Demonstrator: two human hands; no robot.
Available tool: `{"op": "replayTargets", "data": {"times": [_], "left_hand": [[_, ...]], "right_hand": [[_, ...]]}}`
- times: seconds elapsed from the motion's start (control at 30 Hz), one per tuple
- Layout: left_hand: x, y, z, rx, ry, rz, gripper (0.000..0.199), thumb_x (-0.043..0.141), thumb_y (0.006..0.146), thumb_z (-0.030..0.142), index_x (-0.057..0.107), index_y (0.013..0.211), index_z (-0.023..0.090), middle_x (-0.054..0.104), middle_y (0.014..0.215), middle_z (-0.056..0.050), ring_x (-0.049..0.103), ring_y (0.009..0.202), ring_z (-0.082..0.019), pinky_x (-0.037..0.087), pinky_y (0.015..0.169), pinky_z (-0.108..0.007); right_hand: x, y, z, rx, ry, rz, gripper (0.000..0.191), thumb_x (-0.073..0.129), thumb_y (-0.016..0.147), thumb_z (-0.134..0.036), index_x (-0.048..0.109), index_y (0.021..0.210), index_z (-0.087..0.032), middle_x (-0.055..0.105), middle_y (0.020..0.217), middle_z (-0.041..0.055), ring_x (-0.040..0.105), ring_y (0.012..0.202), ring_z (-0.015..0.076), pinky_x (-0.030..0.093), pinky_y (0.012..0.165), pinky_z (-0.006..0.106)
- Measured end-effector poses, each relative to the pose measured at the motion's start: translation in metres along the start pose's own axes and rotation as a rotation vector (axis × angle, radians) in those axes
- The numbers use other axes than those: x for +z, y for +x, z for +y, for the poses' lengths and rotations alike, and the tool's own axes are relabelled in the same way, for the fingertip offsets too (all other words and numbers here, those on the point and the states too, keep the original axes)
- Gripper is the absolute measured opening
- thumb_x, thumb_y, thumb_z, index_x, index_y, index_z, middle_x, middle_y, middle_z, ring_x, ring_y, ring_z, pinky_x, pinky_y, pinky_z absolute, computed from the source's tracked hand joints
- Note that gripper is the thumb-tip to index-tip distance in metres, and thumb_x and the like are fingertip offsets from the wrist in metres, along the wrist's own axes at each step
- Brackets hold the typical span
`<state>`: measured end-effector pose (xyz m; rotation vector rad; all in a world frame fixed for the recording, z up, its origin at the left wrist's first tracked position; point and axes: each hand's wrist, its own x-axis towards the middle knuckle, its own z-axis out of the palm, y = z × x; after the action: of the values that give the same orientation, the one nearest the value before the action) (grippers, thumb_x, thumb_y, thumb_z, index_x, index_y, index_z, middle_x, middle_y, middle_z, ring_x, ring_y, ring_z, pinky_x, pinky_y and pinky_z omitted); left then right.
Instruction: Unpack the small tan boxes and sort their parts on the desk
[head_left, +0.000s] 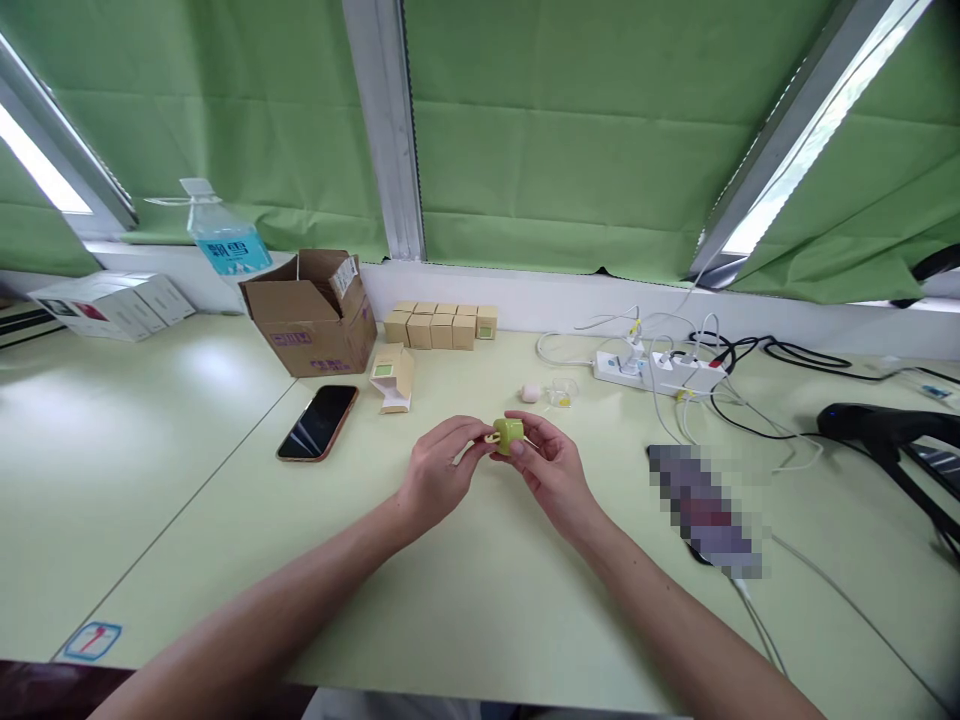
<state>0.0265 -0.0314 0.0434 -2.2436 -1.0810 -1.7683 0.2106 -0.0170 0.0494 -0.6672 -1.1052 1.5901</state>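
Note:
A small yellow-green cup-shaped item [508, 434] is held above the table between my two hands. My left hand [444, 470] pinches a pale loop at its left side with thumb and fingertips. Around the item's right side, the thumb and fingers of my right hand [553, 468] are closed. Just beyond my hands lie a small pale pink round piece [530, 393] and a clear plastic piece [562, 392] with a bit of yellow. An opened small cardboard box [393, 376] stands back left of my hands.
Several small tan boxes [442, 328] stand in rows at the back. An open carton [315, 325], a water bottle [225, 235] and a phone [318, 423] are on the left. A power strip [660, 371], cables, a blurred device [705, 510] and a black stand [892, 430] occupy the right.

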Motion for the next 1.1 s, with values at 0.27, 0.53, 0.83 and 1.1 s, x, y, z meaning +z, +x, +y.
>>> {"op": "replayTargets", "data": {"times": [0.27,0.53,0.83,1.1], "left_hand": [[0.001,0.000,0.001,-0.108,-0.061,0.042,0.014,0.075,0.096,0.009,0.081,0.093,0.022,0.083,0.087,-0.001,0.080,0.079,-0.014,0.064,0.075,-0.023],[0.005,0.000,0.005,-0.342,-0.243,0.036,0.011,0.077,0.092,0.014,0.082,0.086,0.022,0.083,0.084,-0.001,0.078,0.072,-0.015,0.065,0.067,-0.025],[0.012,-0.003,0.005,-0.575,-0.437,0.010,0.008,0.077,0.088,0.017,0.081,0.084,0.022,0.079,0.084,-0.002,0.075,0.076,-0.016,0.065,0.071,-0.029],[0.003,-0.003,-0.004,-0.359,-0.273,-0.166,0.060,0.086,0.084,0.019,0.067,0.140,0.027,0.071,0.131,-0.011,0.069,0.104,-0.021,0.061,0.085,-0.036]], "right_hand": [[0.001,0.001,0.005,-0.022,-0.019,0.012,0.049,0.100,0.074,-0.045,0.080,0.114,-0.026,0.078,0.111,0.0035,0.078,0.096,0.0235,0.065,0.101,0.052],[-0.001,0.002,0.007,-0.050,-0.057,0.019,0.053,0.101,0.072,-0.044,0.078,0.116,-0.027,0.079,0.107,0.0029,0.077,0.092,0.0225,0.065,0.099,0.049],[0.000,0.004,0.005,-0.081,-0.144,0.058,0.056,0.102,0.068,-0.044,0.077,0.116,-0.027,0.078,0.108,0.0033,0.073,0.092,0.0208,0.066,0.092,0.043],[0.008,-0.001,0.008,-0.182,-0.327,0.223,0.058,0.101,0.065,-0.038,0.068,0.111,-0.028,0.074,0.100,0.0010,0.072,0.093,0.0220,0.064,0.088,0.043]]}}
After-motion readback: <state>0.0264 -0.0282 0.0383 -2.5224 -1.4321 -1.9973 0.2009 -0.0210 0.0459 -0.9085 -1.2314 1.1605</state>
